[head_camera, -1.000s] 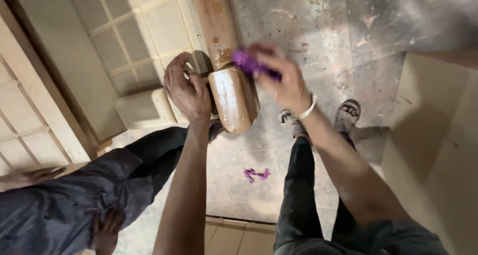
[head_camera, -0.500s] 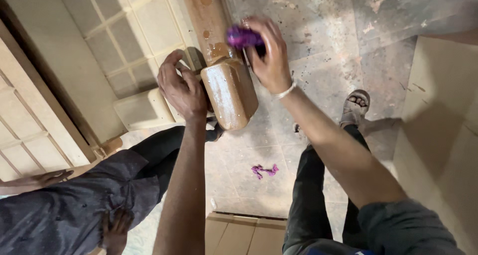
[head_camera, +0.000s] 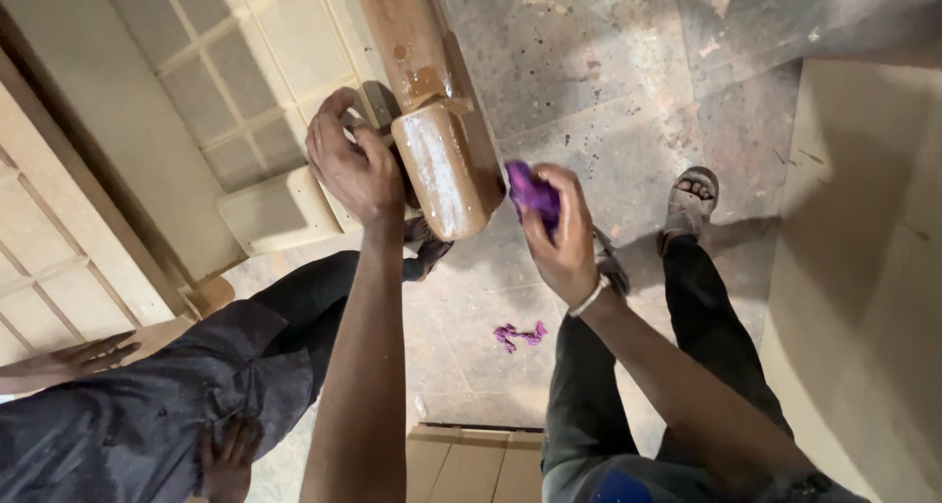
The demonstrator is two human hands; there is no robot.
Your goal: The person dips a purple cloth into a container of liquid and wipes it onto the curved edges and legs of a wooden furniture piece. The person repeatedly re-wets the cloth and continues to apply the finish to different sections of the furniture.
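My left hand (head_camera: 355, 164) has its grip closed around the rounded end of the smooth, glossy brown wooden post (head_camera: 440, 164). My right hand (head_camera: 561, 230) pinches a crumpled purple cloth (head_camera: 533, 191) just beside it, above the speckled stone floor (head_camera: 608, 81).

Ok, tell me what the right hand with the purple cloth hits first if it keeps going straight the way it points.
The right hand, holding the purple cloth, points up and left toward the rounded end of the wooden post. That glossy end looks like the first thing in its line, just a short gap away, though depth is hard to judge from above.
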